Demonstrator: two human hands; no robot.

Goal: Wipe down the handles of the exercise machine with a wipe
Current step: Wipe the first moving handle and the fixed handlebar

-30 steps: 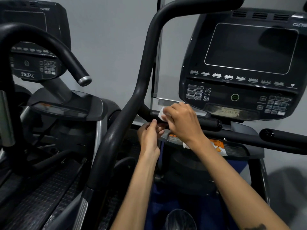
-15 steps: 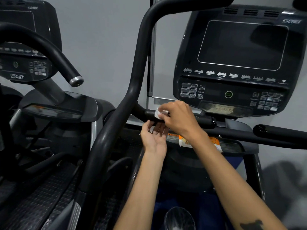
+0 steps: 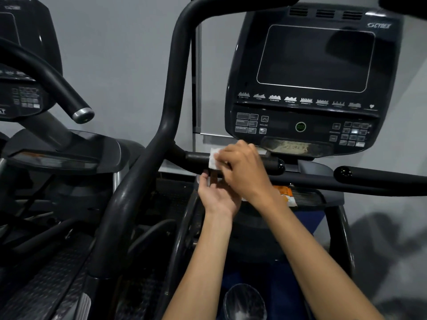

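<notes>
I am standing at the machine [image 3: 318, 72], below its console, working on the short left handle [image 3: 272, 164]. My right hand [image 3: 242, 172] is curling over the bar, pressing the wipe [image 3: 213, 159] around it; my left hand [image 3: 217, 197] is cupping open underneath, fingers relaxed. The wipe may be bunching, so I risk missing the handle's underside or dropping it.

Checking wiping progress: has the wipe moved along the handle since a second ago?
Yes, slightly: the wipe, under the right hand, has slid rightward along the handle, nearer its rounded end cap and the console.
</notes>
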